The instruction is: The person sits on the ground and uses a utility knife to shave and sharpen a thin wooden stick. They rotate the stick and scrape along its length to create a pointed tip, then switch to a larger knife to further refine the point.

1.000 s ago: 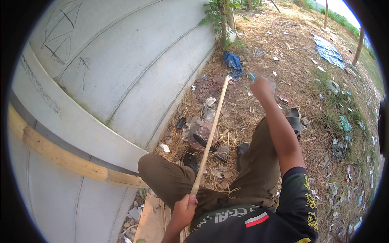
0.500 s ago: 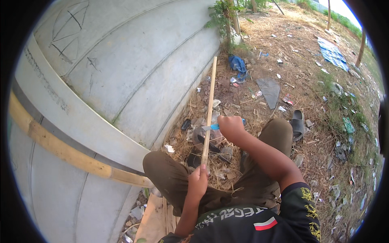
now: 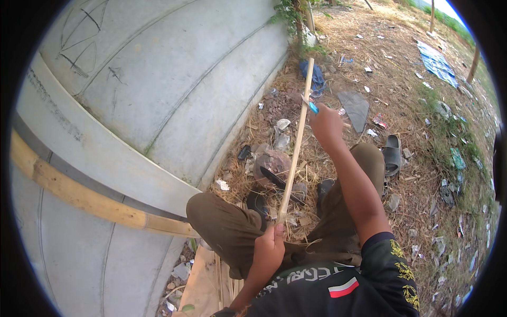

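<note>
Straw-covered, littered ground (image 3: 348, 31), grey wall (image 3: 174, 79) at 10 o'clock. Pale strip (image 3: 296, 150) points to 12, left hand (image 3: 269, 249) gripping its near end, right hand (image 3: 327, 128) clenched round a blue-handled knife (image 3: 313, 108) that crosses it near the far end. Strip's already long and slim; can't tell how much work's left. Dark blade (image 3: 272, 177) and reddish rock (image 3: 275, 160) sit below it, maybe in the way; grey slipper (image 3: 392, 156) at 1.

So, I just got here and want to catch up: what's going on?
A person's left hand grips the near end of a long pale strip. Their right hand holds a blue-handled knife, its blade across the strip toward the far end. A grey sandal lies on the littered ground to the right.
</note>
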`<act>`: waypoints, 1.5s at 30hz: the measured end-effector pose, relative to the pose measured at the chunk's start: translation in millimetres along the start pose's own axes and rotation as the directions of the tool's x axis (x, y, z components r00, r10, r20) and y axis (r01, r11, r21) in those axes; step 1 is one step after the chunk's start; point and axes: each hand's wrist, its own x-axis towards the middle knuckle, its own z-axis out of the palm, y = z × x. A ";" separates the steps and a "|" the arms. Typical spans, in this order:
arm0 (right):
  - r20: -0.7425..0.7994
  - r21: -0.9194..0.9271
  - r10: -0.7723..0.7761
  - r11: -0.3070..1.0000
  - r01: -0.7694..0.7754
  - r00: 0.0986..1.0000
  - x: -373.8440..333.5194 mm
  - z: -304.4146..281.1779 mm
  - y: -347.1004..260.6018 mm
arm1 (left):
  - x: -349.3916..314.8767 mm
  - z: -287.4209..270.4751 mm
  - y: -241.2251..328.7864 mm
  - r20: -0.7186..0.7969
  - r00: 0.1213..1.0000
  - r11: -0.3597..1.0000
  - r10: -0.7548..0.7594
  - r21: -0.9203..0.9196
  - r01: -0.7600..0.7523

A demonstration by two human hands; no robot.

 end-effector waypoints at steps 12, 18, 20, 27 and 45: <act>0.217 -0.038 -0.525 0.838 0.545 0.823 -64.8 11.9 -13.3 | 17.2 9.2 -19.7 -0.306 0.895 0.892 0.326 0.413 -0.184; 0.199 -0.095 -0.493 0.850 0.518 0.847 -61.9 14.9 -12.0 | 17.1 11.2 -11.9 -0.398 0.849 0.914 0.346 0.346 -0.210; 0.221 -0.095 -0.470 0.862 0.498 0.855 -61.1 17.0 -10.5 | 20.8 10.2 -20.7 -0.380 0.885 0.952 0.268 0.248 -0.182; 0.221 -0.161 -0.269 0.938 0.307 0.937 -34.5 29.6 12.8 | 12.8 10.1 -23.2 -0.288 0.951 0.993 0.118 0.026 -0.115; 0.069 -0.065 -0.383 0.920 0.387 0.921 -27.0 10.2 -5.1 | 6.6 -5.1 -3.3 -0.208 0.970 0.990 0.124 -0.033 -0.134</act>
